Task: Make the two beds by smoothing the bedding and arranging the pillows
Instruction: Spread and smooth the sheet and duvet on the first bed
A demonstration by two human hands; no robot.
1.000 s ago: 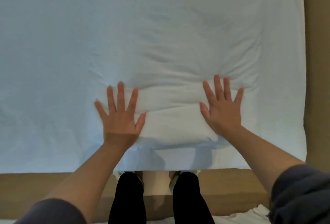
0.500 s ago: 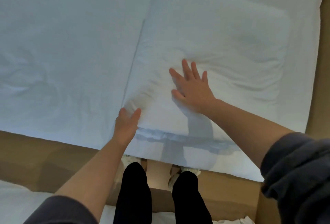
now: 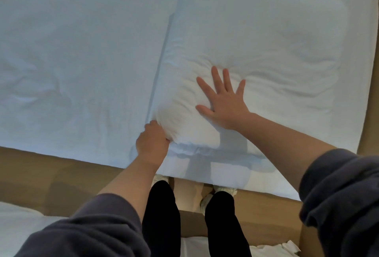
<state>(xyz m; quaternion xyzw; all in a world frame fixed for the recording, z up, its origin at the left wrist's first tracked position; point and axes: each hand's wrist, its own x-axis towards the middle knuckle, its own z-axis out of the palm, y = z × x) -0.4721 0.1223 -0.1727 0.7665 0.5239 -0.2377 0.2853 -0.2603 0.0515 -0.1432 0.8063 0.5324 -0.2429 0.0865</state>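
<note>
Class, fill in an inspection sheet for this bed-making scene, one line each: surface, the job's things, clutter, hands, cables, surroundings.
Surface: white sheet covers the bed, wrinkled at the left.
Job's things: white pillow lies flat on the sheet's right part, creased near the hands.
Clutter: crumpled white fabric at the bottom right edge.
Hands: left hand grips the pillow's near left corner; right hand presses flat on the pillow, fingers spread.
Cables: nothing seen.
Surroundings: tan surface beside the bed; white bedding at lower left; the person's dark trousers.
</note>
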